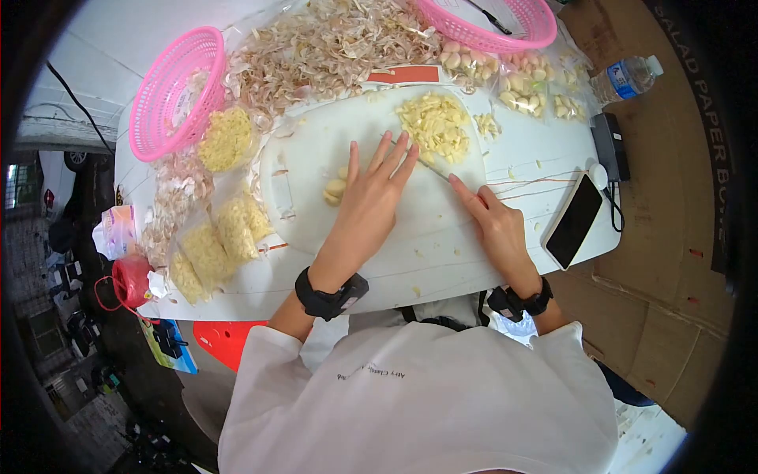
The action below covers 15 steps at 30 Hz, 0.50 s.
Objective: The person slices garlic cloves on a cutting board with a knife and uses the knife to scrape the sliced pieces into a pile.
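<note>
My right hand (pixel 500 231) is closed round the handle of a knife (pixel 433 168), whose blade points left across the white cutting board (pixel 308 146). My left hand (pixel 368 197) lies with its fingers stretched out and apart, fingertips by the far end of the blade, partly covering it. Beside the left hand are a few peeled garlic cloves (pixel 334 192), partly hidden by it. Just beyond the blade lies a heap of sliced garlic (pixel 434 126). Some smaller bits (pixel 487 126) sit off the board's right edge.
Garlic skins (pixel 332 51) pile up at the back, between two pink baskets (pixel 144 118). Bags of chopped garlic (pixel 209 253) stand at left, bags of cloves (pixel 523 93) at back right. A phone (pixel 574 221), a water bottle (pixel 624 81) and cardboard (pixel 671 158) are to the right.
</note>
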Each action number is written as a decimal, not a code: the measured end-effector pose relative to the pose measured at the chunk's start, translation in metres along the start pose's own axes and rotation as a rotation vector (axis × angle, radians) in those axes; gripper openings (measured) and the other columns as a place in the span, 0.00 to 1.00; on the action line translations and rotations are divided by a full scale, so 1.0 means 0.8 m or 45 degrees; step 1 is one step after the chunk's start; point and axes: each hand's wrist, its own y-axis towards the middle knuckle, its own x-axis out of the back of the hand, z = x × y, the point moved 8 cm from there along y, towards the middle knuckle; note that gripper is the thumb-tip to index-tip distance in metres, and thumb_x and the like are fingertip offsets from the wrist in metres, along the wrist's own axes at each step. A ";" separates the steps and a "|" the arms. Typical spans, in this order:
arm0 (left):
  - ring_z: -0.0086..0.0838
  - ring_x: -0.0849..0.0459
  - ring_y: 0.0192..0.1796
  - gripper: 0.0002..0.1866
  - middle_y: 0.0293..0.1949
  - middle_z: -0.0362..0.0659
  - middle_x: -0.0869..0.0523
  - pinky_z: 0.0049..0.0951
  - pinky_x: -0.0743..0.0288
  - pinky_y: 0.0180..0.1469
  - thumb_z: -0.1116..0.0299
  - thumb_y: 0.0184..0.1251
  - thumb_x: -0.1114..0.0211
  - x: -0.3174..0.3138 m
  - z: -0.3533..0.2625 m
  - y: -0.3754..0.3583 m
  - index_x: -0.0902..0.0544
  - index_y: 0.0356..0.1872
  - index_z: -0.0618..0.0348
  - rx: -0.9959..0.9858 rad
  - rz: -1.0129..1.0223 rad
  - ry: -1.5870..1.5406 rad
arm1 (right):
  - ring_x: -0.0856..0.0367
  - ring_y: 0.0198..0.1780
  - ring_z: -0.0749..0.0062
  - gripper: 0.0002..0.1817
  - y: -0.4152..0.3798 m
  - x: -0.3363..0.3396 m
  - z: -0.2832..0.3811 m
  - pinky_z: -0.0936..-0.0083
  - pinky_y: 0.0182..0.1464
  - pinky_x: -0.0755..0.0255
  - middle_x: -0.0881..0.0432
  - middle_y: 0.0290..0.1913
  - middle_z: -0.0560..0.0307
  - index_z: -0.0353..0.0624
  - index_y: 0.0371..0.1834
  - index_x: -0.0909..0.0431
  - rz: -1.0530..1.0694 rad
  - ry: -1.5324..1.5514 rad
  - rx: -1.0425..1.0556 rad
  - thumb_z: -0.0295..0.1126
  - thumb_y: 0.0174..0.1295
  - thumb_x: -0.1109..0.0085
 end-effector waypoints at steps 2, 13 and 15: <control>0.47 0.44 0.79 0.40 0.77 0.48 0.37 0.62 0.60 0.79 0.89 0.55 0.47 -0.001 0.002 0.002 0.34 0.74 0.59 0.000 0.001 0.006 | 0.22 0.24 0.64 0.40 0.001 0.000 -0.002 0.70 0.25 0.26 0.27 0.30 0.57 0.62 0.73 0.28 -0.010 -0.004 0.006 0.17 0.53 0.43; 0.48 0.45 0.80 0.40 0.77 0.48 0.38 0.63 0.61 0.78 0.89 0.55 0.48 0.011 -0.009 0.014 0.35 0.74 0.59 -0.030 -0.063 -0.011 | 0.22 0.26 0.62 0.41 0.002 0.011 -0.009 0.68 0.27 0.24 0.26 0.30 0.55 0.62 0.73 0.29 -0.060 0.087 -0.049 0.16 0.53 0.42; 0.48 0.45 0.80 0.39 0.77 0.48 0.38 0.64 0.61 0.78 0.89 0.55 0.48 0.004 -0.005 0.017 0.35 0.74 0.59 -0.022 -0.027 -0.001 | 0.22 0.25 0.62 0.41 0.002 0.007 -0.015 0.68 0.27 0.25 0.26 0.30 0.55 0.62 0.73 0.29 -0.047 0.062 -0.038 0.16 0.53 0.42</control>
